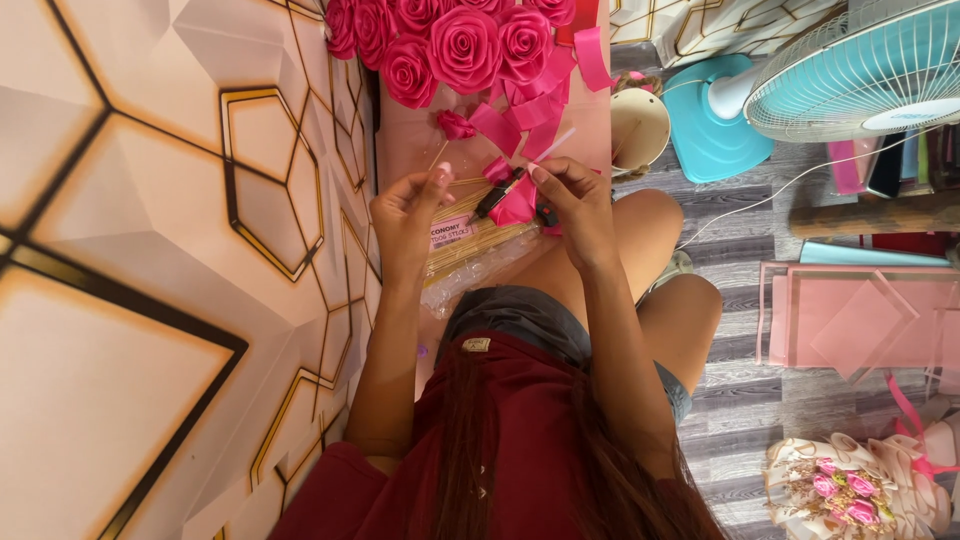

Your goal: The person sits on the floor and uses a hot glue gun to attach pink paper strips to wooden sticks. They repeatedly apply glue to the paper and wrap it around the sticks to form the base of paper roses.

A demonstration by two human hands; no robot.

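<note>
Pink and cream wall panels with black and gold hexagon lines fill the side of the head view, and beside them lies a grey wood-pattern floor. We take the cluster of finished pink ribbon roses as our landmark. Just below it lie loose pink ribbon strips and one small rose bud on a thin stick. Further below, over our lap, our left hand pinches something thin between thumb and fingers; we cannot tell exactly what. Our right hand is closed on a folded piece of pink ribbon, and a dark glue-gun-like tool points at this piece. Under both hands rests a clear bag of thin wooden sticks.

Far to the side of the roses stand a turquoise table fan, pink wrapping sheets and a wrapped bouquet.

We judge that many roses are done, this one is only beginning, and many sticks are left.
</note>
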